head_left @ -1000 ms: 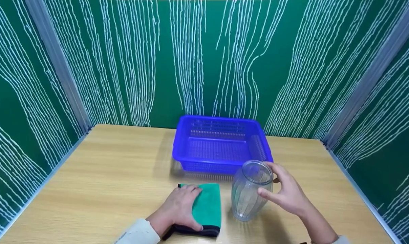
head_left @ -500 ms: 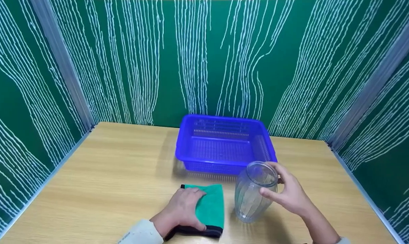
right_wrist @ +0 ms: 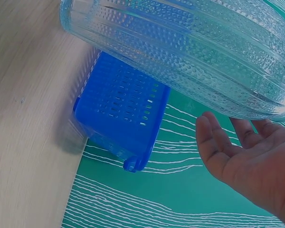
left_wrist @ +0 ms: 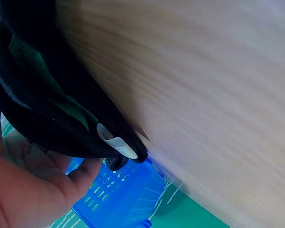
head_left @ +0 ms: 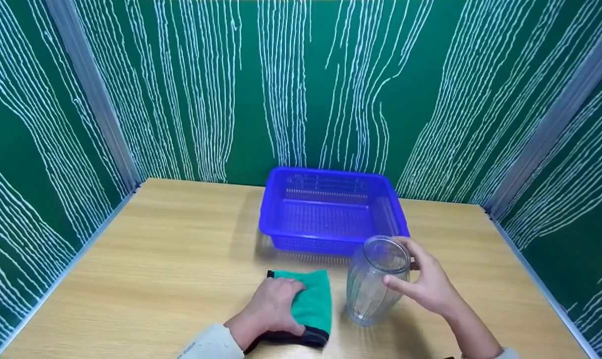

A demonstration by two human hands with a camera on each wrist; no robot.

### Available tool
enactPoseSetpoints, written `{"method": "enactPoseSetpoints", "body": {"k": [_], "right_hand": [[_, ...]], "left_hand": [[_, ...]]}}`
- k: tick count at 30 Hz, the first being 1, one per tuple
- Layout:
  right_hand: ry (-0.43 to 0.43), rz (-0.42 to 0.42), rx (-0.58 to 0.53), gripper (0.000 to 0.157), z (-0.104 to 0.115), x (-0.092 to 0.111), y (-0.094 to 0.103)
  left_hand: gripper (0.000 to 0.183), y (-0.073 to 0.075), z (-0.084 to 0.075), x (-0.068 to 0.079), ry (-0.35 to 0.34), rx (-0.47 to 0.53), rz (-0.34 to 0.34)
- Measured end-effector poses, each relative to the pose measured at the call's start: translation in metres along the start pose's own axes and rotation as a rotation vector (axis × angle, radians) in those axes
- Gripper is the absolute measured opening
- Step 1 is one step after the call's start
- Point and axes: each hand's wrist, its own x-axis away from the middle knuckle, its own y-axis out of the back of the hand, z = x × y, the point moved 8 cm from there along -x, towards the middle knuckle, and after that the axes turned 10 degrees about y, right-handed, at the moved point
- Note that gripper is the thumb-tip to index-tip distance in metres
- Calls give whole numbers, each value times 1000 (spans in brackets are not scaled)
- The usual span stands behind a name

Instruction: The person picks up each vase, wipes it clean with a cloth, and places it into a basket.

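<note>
A folded green cloth (head_left: 315, 301) with black edging lies on the table. My left hand (head_left: 276, 304) grips it from the left, thumb at its near edge and fingers over its far side. Folded black-edged layers and a white label (left_wrist: 116, 141) show in the left wrist view. To the right stands a clear, ribbed glass vase (head_left: 368, 294), its mouth upward. My right hand (head_left: 425, 281) holds the vase near its rim, thumb on the near side and fingers behind. Part of the fingers is hidden by the glass.
Behind the vase and cloth a blue plastic basket (head_left: 326, 237) with perforated walls rests on the wooden table (head_left: 181, 259). Green panels (head_left: 246, 124) with white wavy lines and grey corner posts (head_left: 545, 109) enclose the table at the back and sides.
The head view has turned slightly left, so everything appears a little further right. Both hands keep their places on the cloth and the vase.
</note>
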Motion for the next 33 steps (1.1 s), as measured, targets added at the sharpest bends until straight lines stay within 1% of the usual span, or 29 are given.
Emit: {"method": "enactPoseSetpoints", "body": {"k": [5,12,14,17,22,26,29,33], "right_hand": [[-5,-17,-13,62,-1,0,-1],[-27,-11,8,64,-2,0,-1],[-34,-11,9,63,-2,0,0],[-47,-2,13,63,-3,1,-1],[-68,21,19,63,-2,1,-2],[-64,22,20,63,0,2,0],[-57,12,13,65,1,2,1],[-56,1,6,65,2,2,3]], "left_hand": [[74,0,0,0,0,32,-5],[66,2,-2,1,13,67,3],[61,3,-2,2,9,76,-1],[50,5,-1,4,1,107,-26],[29,9,6,5,19,218,-57],[17,10,14,4,48,340,-39],[15,13,18,4,57,433,-23],[19,21,23,3,70,532,-40]]}}
